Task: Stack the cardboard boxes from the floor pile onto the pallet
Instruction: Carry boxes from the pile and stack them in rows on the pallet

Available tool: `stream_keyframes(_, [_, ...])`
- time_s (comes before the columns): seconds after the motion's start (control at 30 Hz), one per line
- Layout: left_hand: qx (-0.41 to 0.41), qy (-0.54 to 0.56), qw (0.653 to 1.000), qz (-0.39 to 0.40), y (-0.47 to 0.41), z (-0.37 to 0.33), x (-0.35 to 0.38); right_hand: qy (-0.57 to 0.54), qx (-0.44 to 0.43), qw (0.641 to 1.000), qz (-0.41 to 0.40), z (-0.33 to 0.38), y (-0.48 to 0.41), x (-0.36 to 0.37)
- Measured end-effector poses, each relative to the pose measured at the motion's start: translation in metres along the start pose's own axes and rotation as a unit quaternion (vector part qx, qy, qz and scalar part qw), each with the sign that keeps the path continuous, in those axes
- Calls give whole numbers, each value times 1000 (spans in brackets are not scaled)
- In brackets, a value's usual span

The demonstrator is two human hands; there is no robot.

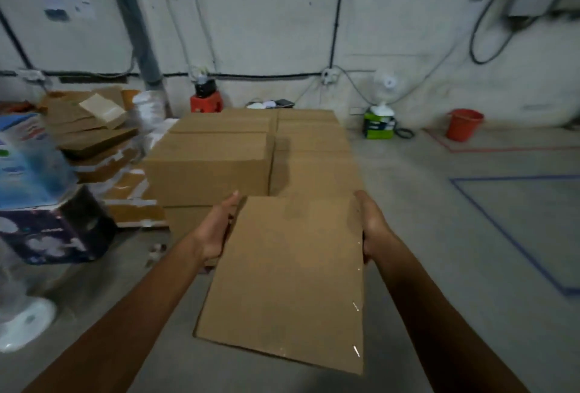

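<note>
I carry a plain brown cardboard box (288, 273) in front of me, tilted, its top face towards the camera. My left hand (216, 229) presses flat against its left side with the fingers straight. My right hand (373, 226) lies against its right side, thumb near the top edge. Just beyond stands a stack of matching boxes (207, 166), two layers high on the left. The right column (314, 154) sits lower. The stack hides whatever it stands on.
Flattened cardboard (91, 129) and printed cartons (31, 173) crowd the left side, with a white fan base (25, 323) nearer me. A red stool (206, 102), a green box (378, 126) and an orange bucket (464, 124) line the back wall. Blue tape (502, 229) marks the floor at right.
</note>
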State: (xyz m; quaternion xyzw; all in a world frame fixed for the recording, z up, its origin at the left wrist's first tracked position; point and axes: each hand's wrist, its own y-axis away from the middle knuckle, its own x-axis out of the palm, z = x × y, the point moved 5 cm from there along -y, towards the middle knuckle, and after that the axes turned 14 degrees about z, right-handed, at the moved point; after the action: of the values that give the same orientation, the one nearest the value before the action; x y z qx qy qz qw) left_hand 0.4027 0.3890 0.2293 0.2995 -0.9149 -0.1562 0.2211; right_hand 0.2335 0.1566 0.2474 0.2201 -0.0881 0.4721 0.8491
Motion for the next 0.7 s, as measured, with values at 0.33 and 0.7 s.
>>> stream_keyframes(0.33, [-121,-44,988,83,-171,34,213,67,-44,983,-166,47,67,-227])
stream_keyframes(0.7, [-91,-21,979,181,-363,15,375,35,-29,956,-290,137,-3,-410])
